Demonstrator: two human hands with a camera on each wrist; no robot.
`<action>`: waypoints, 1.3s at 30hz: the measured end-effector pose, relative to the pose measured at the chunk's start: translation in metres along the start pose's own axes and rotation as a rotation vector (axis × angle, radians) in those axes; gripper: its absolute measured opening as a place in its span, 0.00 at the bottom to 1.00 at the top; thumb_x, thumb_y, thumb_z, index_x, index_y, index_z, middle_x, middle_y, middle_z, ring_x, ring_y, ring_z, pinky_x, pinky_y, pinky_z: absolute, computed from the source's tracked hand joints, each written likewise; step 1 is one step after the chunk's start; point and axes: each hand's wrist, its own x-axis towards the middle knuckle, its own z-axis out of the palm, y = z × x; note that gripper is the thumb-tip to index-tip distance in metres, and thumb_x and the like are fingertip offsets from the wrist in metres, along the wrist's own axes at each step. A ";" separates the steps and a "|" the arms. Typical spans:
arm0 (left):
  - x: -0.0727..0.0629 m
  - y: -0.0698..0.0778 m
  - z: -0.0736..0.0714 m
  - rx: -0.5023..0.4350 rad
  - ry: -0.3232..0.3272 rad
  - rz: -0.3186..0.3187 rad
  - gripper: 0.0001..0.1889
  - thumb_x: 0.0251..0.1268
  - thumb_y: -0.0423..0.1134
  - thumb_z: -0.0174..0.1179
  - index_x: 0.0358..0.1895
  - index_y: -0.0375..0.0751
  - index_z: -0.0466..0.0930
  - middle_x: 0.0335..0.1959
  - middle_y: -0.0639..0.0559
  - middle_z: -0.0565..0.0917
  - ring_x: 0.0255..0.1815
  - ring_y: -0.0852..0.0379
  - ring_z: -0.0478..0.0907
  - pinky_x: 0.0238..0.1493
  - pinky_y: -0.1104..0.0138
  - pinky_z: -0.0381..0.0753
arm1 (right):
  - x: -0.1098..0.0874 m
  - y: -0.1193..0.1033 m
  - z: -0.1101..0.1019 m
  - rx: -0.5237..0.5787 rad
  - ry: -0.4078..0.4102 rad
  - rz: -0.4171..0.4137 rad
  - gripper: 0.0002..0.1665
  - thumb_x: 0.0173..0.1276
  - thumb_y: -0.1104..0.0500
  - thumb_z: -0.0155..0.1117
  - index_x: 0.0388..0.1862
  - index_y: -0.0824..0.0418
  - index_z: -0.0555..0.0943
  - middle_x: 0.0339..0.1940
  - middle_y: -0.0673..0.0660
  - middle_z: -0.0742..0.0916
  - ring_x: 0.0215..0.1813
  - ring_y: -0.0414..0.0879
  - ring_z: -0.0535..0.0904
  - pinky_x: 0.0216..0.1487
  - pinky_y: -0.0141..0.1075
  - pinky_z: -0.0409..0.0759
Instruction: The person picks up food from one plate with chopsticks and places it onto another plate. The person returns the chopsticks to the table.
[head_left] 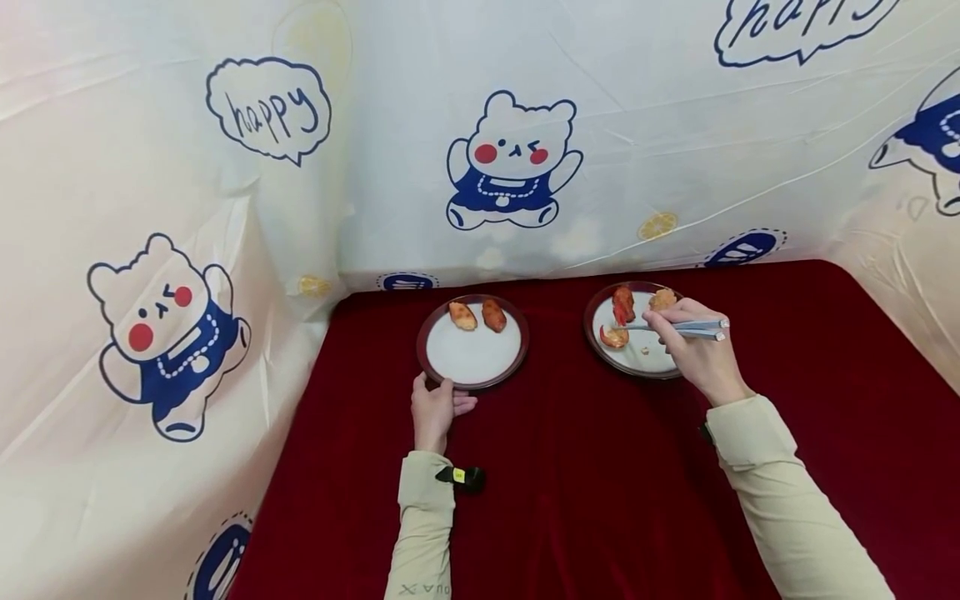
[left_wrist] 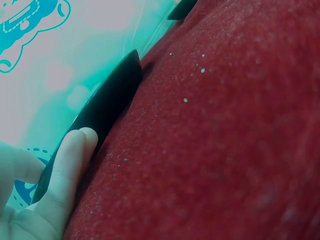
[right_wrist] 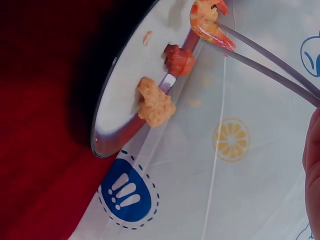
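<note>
- Head view: The left hand [head_left: 433, 412] pinches the near edge of the left plate [head_left: 472, 360]. Two brown bits of food [head_left: 493, 315] sit at its far side. The right hand [head_left: 703, 350] grips the chopsticks [head_left: 703, 325], with their tips at the shrimp [head_left: 617, 337] on the left side of the right plate [head_left: 660, 362].
- Left wrist view: Thumb and fingers hold the left plate's dark edge, tipped up off the red cloth [left_wrist: 225, 150] in this view.
- Right wrist view: The shrimp is between the chopstick tips. A red bit of food [right_wrist: 178, 60] and a tan lump [right_wrist: 156, 106] are near it.
</note>
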 end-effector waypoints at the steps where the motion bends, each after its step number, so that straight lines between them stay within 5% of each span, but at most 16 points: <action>1: 0.000 0.000 0.000 0.001 -0.001 0.001 0.36 0.72 0.37 0.47 0.78 0.40 0.41 0.36 0.35 0.86 0.24 0.52 0.87 0.33 0.63 0.90 | 0.000 0.000 0.001 -0.001 -0.005 0.005 0.12 0.66 0.61 0.65 0.30 0.68 0.88 0.26 0.58 0.84 0.18 0.27 0.72 0.18 0.19 0.73; 11: -0.001 -0.002 0.000 0.008 0.002 0.011 0.35 0.72 0.38 0.47 0.77 0.41 0.42 0.37 0.34 0.85 0.25 0.52 0.87 0.33 0.63 0.90 | -0.001 0.002 0.006 0.007 -0.035 0.091 0.15 0.68 0.57 0.64 0.33 0.69 0.88 0.30 0.60 0.85 0.19 0.28 0.73 0.18 0.20 0.74; 30: 0.002 -0.003 0.001 -0.017 -0.013 -0.010 0.35 0.73 0.37 0.47 0.78 0.42 0.41 0.38 0.32 0.85 0.26 0.51 0.87 0.34 0.62 0.90 | -0.004 0.005 0.014 -0.035 0.007 0.118 0.15 0.67 0.57 0.65 0.32 0.69 0.88 0.27 0.60 0.84 0.20 0.26 0.71 0.18 0.19 0.72; 39: -0.010 0.016 -0.001 -0.018 -0.044 -0.028 0.35 0.73 0.34 0.46 0.77 0.37 0.40 0.39 0.29 0.84 0.29 0.45 0.87 0.36 0.59 0.90 | -0.003 0.005 0.016 -0.058 0.024 0.154 0.16 0.67 0.56 0.65 0.33 0.69 0.88 0.29 0.61 0.85 0.21 0.24 0.71 0.18 0.18 0.72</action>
